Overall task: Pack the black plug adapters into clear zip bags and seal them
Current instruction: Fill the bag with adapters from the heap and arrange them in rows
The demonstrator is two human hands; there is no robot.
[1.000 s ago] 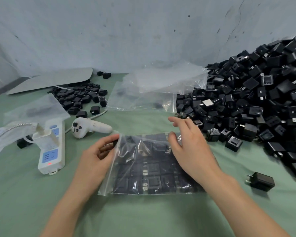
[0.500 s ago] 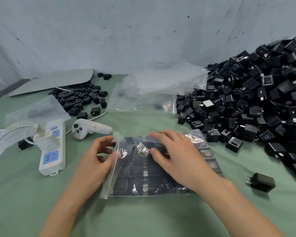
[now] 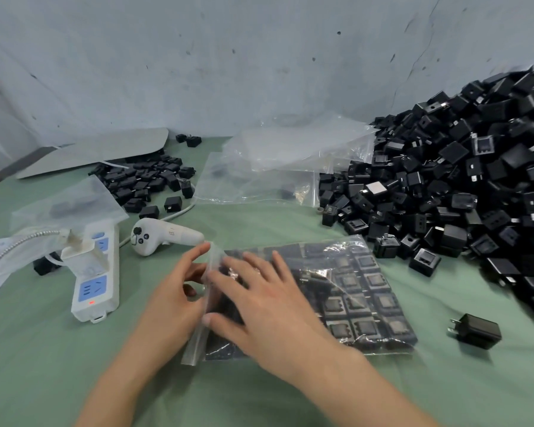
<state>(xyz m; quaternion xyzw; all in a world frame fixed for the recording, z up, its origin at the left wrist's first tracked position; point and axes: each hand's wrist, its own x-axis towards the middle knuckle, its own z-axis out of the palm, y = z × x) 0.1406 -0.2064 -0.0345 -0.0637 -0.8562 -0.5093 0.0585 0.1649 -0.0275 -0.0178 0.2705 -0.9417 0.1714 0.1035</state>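
Zip bag (image 3: 349, 246) lies flat on green cloth (image 3: 43, 365), centre front, mouth strip to the left. Packed adapters (image 3: 364, 326) sit in rows inside. Left hand (image 3: 170, 300) is at the mouth edge, fingers curled, thumb & forefinger pinching the strip, though blur hides the exact grip. Right hand (image 3: 269, 306) lies flat on the bag's left half, fingers spread, pressing down. Big heap of loose adapters (image 3: 444, 180) is at right, just beside the bag's far corner. Single adapter (image 3: 475, 331) lies apart, right of the bag. Empty clear bags (image 3: 290, 155) are behind, w/ a small adapter pile (image 3: 145, 180) back left. Power strip (image 3: 96, 272) & white controller (image 3: 164, 237) are left of the hands.
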